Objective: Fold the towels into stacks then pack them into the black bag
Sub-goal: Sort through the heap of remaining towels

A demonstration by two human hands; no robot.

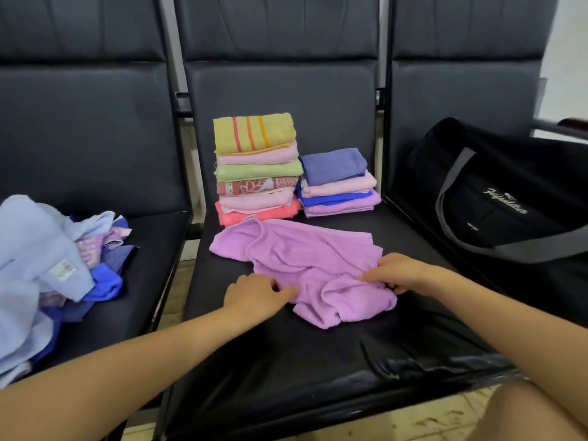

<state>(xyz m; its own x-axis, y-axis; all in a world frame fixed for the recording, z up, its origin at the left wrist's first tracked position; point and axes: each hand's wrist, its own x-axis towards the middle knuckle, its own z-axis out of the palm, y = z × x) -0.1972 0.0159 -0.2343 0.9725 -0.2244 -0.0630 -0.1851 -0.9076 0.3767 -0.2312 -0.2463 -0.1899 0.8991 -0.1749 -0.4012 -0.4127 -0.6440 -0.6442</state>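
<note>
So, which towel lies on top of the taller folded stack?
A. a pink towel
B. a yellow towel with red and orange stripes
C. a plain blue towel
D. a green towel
B: the taller stack on the middle seat is topped by the yellow striped towel, while a blue towel tops the shorter stack beside it.

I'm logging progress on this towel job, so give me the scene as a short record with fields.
surface: middle seat of a row of dark seats
in hand: purple towel, crumpled, unfolded
left hand: pinches the towel's near left edge
right hand: grips the towel's right side
tall stack: six folded towels, behind the purple towel
short stack: four folded towels, right of the tall stack
unfolded pile: on the left seat
black bag: on the right seat; no towels visible in it
</note>
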